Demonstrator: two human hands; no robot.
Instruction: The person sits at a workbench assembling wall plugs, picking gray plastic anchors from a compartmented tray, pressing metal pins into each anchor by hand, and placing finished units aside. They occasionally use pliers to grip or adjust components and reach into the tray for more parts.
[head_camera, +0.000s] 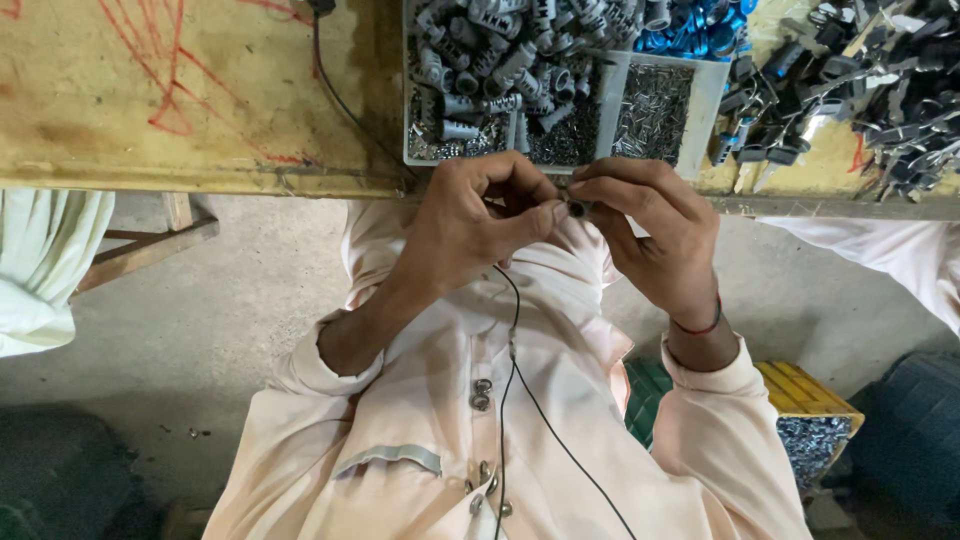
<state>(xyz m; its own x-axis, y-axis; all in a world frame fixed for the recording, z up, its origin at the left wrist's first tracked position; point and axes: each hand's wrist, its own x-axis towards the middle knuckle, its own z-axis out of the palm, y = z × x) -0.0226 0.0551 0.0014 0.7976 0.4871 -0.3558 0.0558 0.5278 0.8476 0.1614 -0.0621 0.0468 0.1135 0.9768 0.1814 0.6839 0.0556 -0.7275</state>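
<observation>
Now | left hand (470, 215) and right hand (655, 235) pinch one small dark part (577, 209) together at bench (150, 110) edge | tray (705, 110) holds many unassembled pieces (500, 60), work far from finished

Yellow box (808, 392) at lower right by person's elbow — open, holding small metal parts.

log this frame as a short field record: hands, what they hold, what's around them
left hand: fingers curled, pinching a small dark part at the fingertips
right hand: pinching the same part from the other side; red thread on the wrist
tray: white, divided, at the bench edge, with grey ribbed sleeves and small metal pins
bench: worn wood with red scribbles
far right: dark metal parts in a heap
cable: black, hanging down the shirt
</observation>
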